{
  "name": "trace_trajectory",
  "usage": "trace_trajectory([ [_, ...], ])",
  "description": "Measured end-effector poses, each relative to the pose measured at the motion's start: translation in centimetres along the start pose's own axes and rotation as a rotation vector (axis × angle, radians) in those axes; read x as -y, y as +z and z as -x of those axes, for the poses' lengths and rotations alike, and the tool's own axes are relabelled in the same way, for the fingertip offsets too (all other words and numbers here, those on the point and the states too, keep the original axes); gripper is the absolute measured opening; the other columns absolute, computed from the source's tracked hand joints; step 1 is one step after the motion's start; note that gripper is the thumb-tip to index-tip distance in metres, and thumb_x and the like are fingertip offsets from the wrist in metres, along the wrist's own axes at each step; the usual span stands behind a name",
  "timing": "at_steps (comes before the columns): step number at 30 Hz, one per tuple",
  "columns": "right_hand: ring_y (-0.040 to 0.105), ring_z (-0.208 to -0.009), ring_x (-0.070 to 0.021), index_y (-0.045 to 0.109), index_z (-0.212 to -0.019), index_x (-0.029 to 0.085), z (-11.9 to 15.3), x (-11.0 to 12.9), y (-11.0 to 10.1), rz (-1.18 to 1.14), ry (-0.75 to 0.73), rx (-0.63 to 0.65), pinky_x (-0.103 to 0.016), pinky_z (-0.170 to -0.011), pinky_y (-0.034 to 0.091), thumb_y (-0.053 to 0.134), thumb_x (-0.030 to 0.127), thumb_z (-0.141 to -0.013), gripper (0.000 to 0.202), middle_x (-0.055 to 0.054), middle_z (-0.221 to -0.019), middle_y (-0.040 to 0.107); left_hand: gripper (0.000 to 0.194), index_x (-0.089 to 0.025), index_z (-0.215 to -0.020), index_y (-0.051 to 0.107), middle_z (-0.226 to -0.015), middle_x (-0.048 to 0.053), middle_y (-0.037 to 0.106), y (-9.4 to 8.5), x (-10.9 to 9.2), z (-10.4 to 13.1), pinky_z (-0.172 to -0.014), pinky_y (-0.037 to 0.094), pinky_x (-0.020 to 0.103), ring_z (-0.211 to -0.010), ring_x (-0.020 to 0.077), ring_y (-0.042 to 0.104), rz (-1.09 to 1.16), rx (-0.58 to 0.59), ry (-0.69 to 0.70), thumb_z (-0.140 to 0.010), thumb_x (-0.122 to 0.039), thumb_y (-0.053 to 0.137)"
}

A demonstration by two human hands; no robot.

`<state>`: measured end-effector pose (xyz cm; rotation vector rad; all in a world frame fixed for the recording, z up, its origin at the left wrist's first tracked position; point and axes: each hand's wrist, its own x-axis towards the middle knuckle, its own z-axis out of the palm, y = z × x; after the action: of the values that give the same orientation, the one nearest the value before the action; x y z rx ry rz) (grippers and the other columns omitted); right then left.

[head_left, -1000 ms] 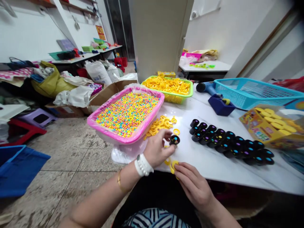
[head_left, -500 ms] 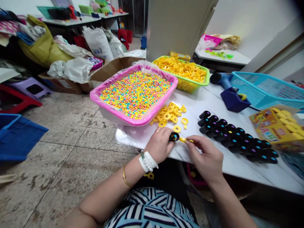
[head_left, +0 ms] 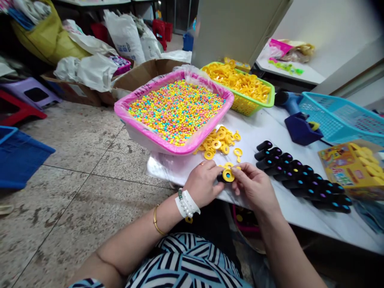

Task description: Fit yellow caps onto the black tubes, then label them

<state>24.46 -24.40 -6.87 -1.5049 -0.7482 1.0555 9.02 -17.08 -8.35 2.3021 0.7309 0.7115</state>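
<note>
My left hand [head_left: 204, 181] is closed around a small black tube [head_left: 220, 178], its end turned up toward me. Over that end sits a yellow ring-shaped cap [head_left: 228, 175], with a blue spot showing through its hole. The fingertips of my right hand [head_left: 253, 185] pinch the cap at its right side. Just beyond my hands lies a loose heap of similar yellow caps [head_left: 220, 141]. To the right, black tubes [head_left: 289, 170] lie in rows, with coloured spots in their ends.
A pink tub [head_left: 177, 150] of coloured beads stands at the table's left edge. Behind it is a green basket [head_left: 271, 94] of yellow parts. At right are a dark blue holder [head_left: 301, 130], a light blue basket [head_left: 339, 120] and a yellow carton [head_left: 339, 166].
My right hand has brought the yellow cap left onto the end of the black tube, which was uncovered before. The view has shifted slightly.
</note>
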Motion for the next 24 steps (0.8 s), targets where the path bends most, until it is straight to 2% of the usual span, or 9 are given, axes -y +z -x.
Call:
trace_trajectory([
  [5,0.054,-0.037,-0.0083,0.058,-0.081,0.018,0.4,-0.4,0.0,-0.024,0.017,0.018,-0.016,-0.04,0.042,0.075,0.04,-0.08,0.029,0.001,-0.052,0.064,0.024,-0.019,-0.102,0.069,-0.087,0.004,0.059,-0.1,-0.1,-0.1,-0.079,0.046,0.032,-0.086,0.0209,0.056,0.016,0.014,-0.012,-0.078,-0.019,0.065],
  [10,0.054,-0.038,-0.0101,0.058,-0.086,0.02,1.3,0.5,0.0,-0.155,0.002,-0.046,-0.018,-0.037,0.043,0.072,0.038,-0.084,0.022,0.005,-0.051,0.059,0.028,-0.018,-0.107,0.068,-0.089,0.005,0.059,0.1,0.0,0.0,-0.08,0.047,0.033,-0.088,0.0217,0.056,0.0,-0.001,0.004,-0.079,-0.021,0.066],
  [15,0.063,-0.054,-0.0127,0.061,-0.084,0.019,2.3,1.3,-2.0,-0.049,-0.111,-0.071,-0.021,-0.046,0.05,0.074,0.032,-0.082,0.018,-0.003,-0.074,0.071,0.027,-0.016,-0.107,0.068,-0.091,0.006,0.06,0.1,-0.2,0.1,-0.081,0.047,0.035,-0.09,0.0228,0.056,-0.031,-0.016,0.023,-0.081,-0.021,0.065],
  [19,0.057,-0.05,-0.0089,0.064,-0.081,0.017,3.0,0.6,-4.3,0.141,-0.024,-0.001,-0.019,-0.049,0.048,0.078,0.029,-0.078,0.019,0.0,-0.062,0.064,0.026,-0.016,-0.107,0.067,-0.091,0.006,0.061,0.1,-0.3,0.2,-0.081,0.047,0.035,-0.09,0.0229,0.056,-0.031,-0.024,0.028,-0.083,-0.022,0.064],
  [24,0.057,-0.056,-0.0085,0.066,-0.107,0.022,3.4,0.1,-5.1,0.033,0.067,-0.015,-0.017,-0.046,0.045,0.082,0.029,-0.073,0.038,0.0,-0.078,0.065,0.027,-0.016,-0.108,0.066,-0.091,0.006,0.061,0.1,-0.2,0.2,-0.082,0.047,0.035,-0.09,0.0228,0.056,-0.034,-0.028,0.036,-0.082,-0.021,0.064],
])
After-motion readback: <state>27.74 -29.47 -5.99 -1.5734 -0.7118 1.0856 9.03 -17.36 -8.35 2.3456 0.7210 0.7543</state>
